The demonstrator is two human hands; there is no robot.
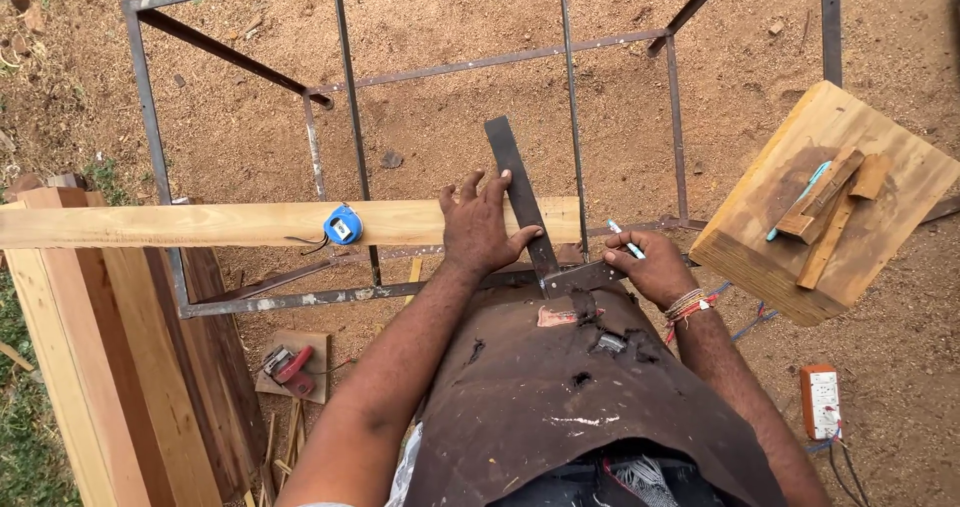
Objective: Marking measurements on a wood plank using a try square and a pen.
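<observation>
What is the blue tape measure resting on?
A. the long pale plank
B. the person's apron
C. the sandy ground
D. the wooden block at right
A: the tape measure sits on top of the plank, which lies across the metal frame, to the left of the left hand pressing the square.

**Labels and Marked Surfaces**

One label is visible: a pale, rounded label on the face of the round blue tape measure, resting on the long pale wooden plank. No packages, signs or screens are in view.
</observation>
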